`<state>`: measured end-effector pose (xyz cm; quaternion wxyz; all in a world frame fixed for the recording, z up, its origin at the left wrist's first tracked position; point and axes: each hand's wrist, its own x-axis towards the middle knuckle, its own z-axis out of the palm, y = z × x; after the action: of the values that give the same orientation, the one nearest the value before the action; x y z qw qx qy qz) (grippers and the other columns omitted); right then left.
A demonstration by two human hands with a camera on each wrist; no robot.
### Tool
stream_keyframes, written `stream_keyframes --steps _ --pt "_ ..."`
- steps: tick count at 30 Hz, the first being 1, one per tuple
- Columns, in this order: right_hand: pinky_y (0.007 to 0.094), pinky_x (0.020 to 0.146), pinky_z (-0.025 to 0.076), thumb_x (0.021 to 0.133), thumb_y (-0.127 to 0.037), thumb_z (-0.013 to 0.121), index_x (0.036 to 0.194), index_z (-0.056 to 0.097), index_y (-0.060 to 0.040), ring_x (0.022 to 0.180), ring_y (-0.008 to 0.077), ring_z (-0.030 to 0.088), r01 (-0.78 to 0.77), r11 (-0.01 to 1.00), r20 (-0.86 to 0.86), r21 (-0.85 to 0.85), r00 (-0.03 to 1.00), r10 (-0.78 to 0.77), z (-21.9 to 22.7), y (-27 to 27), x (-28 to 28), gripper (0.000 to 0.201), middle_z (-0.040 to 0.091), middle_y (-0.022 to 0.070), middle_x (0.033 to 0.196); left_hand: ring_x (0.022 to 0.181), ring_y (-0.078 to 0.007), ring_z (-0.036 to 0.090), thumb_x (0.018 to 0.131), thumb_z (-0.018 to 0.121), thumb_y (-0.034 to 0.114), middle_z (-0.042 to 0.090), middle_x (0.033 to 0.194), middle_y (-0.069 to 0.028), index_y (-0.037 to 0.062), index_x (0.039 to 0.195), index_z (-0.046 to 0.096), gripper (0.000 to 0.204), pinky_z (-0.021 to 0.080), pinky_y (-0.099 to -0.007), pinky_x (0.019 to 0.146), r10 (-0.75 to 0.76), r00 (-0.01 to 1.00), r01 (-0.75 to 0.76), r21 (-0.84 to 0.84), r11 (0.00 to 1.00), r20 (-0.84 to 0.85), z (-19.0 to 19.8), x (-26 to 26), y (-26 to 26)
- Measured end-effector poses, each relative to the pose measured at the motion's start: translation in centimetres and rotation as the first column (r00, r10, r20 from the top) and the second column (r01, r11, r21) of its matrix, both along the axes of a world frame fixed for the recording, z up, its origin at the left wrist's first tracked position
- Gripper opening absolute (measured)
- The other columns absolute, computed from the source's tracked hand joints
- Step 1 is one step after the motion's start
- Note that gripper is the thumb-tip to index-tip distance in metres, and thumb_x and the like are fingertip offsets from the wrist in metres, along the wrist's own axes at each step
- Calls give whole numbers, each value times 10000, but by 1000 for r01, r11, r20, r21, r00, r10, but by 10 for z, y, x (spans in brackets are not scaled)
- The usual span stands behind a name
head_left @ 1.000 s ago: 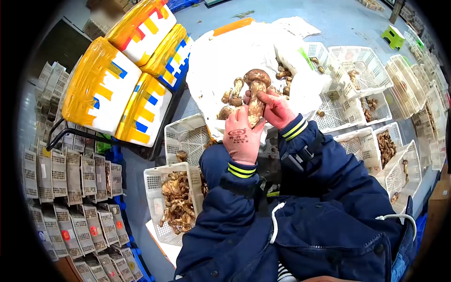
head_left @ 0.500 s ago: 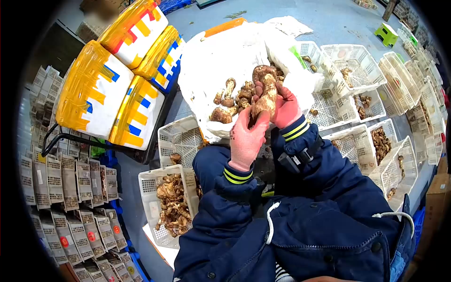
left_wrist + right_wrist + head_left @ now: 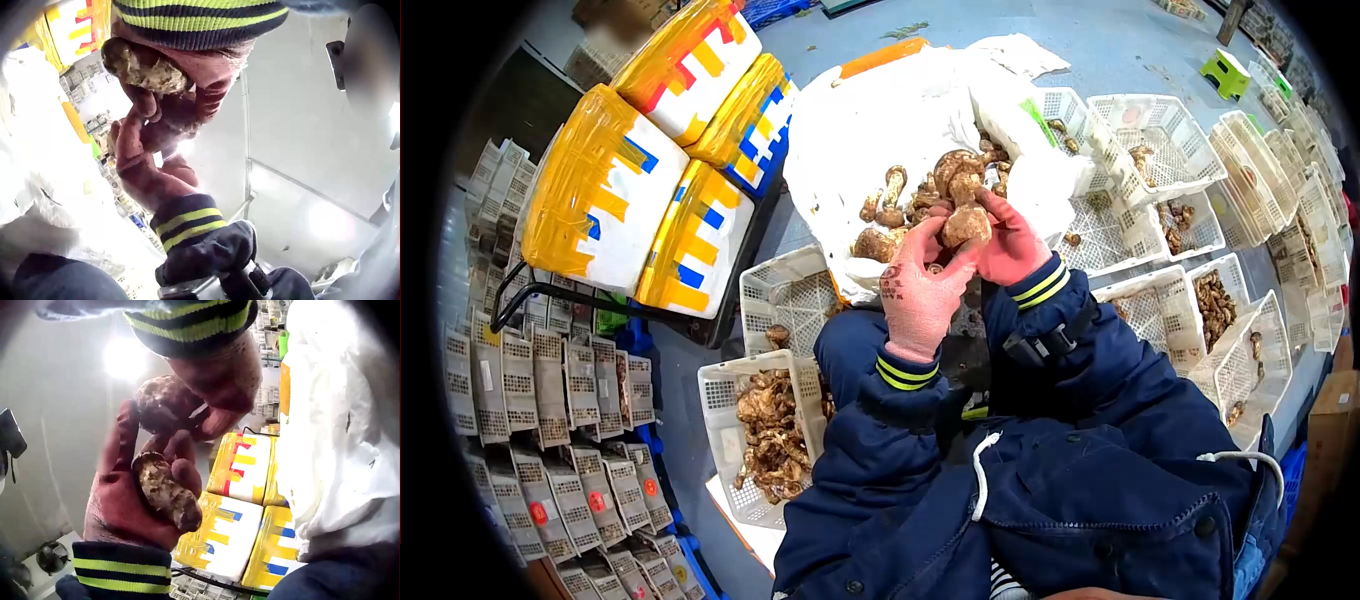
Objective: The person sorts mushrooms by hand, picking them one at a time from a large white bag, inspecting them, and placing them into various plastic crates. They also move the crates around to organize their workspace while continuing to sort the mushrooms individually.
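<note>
A large brown-capped mushroom (image 3: 966, 228) is held between both gloved hands above the white cloth, its pale lower end toward the head camera. My left hand (image 3: 920, 295) pinches it from the left, fingers curled. The right hand (image 3: 1012, 245) grips its other side with thumb and fingers. In the right wrist view, a smaller mushroom (image 3: 167, 490) lies in the curled fingers of the left hand (image 3: 125, 503); the left wrist view also shows this mushroom (image 3: 147, 67). Several loose mushrooms (image 3: 890, 195) lie on the cloth (image 3: 850, 140) just beyond the hands.
White crates of mushrooms (image 3: 722, 425) stand at lower left, with more crates (image 3: 1165, 150) at right. Taped foam boxes (image 3: 605, 185) are stacked on a cart at upper left. Rows of upright baskets (image 3: 550, 385) line the far left. A green stool (image 3: 1225, 75) stands at upper right.
The large mushroom has turned from lengthwise to end-on toward the head camera. Both hands have shifted their hold around it, and the left hand has rotated.
</note>
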<state>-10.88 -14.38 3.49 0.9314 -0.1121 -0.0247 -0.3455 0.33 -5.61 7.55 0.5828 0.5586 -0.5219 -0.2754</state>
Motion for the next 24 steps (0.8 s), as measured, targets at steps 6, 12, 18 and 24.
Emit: stream_keyframes --steps 6,12,18,24 --pt "442 980 347 904 -265 426 1223 386 33 1127 315 465 169 981 -37 -95 984 -173 3 3 -1 438 479 207 1201 773 -112 545 771 658 57 581 980 -77 -12 1142 474 419 466 -240 674 -122 982 131 54 990 -147 5 5 6" --pt "424 917 416 891 -198 454 1193 396 44 1062 303 518 142 986 -30 -84 989 -145 11 9 -5 392 516 207 1144 834 -123 560 745 695 104 582 966 -102 -3 1139 466 469 466 -253 722 -12 986 12 1 1000 166 12 -10 12" --pt "296 757 492 878 -424 494 1145 491 -35 898 171 597 102 896 -512 -432 790 -337 27 4 -13 472 593 102 1027 636 -93 555 802 644 213 589 838 -70 18 1071 491 366 465 -211 496 55 840 75 217 973 -539 8 1 12" --pt "297 804 459 858 -519 458 1297 348 -65 1006 177 538 191 832 -566 -521 651 -505 -6 -19 -36 641 515 99 1142 508 -102 537 831 531 495 597 690 -49 69 941 553 440 448 -229 411 185 509 202 326 924 -841 11 9 17"
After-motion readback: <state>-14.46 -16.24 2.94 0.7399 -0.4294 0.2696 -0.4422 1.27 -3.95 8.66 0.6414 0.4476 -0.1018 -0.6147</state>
